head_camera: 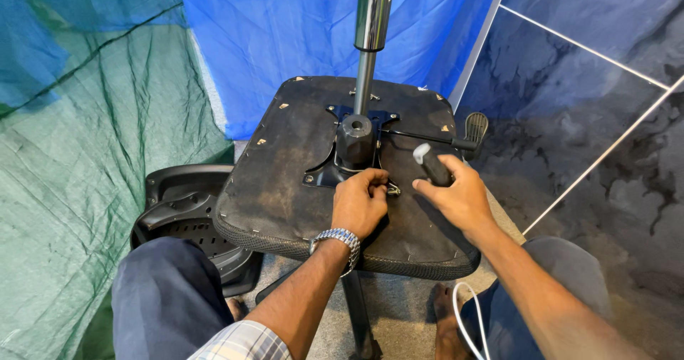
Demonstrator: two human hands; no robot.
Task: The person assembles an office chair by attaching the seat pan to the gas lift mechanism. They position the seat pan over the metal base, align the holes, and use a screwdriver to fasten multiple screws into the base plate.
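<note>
1. one upturned chair seat (285, 182) lies across my knees, underside up, so the metal parts on it face me and sit within reach of both hands. it is dark, mesh-edged, with small staples along its rim.
2. one black plastic chair back (185, 207) rests on the floor to my left, just beside the seat and partly under its edge, set aside from the work.
3. one shiny gas-lift column (369, 39) stands up from the middle of the seat, seated in a black hub (355, 137) so it holds upright unaided.
4. one black mounting plate (335, 167) sits flat around that hub; one lever (434, 139) runs from it to the right, ending in a ribbed paddle (476, 126) past the seat's edge.
5. my two hands work at the plate's near edge. my left hand (358, 204), with one metal wristwatch (336, 240), has its fingers curled and pressed together, pinching at a small metal fitting (392, 189), likely to steady it.
6. my right hand (459, 197) is wrapped around one tool handle (431, 164), black with a pale end, angled toward that fitting; its tip is hidden, so i cannot tell what kind of tool it is.
7. one white cord (467, 310) loops by my right knee.
</note>
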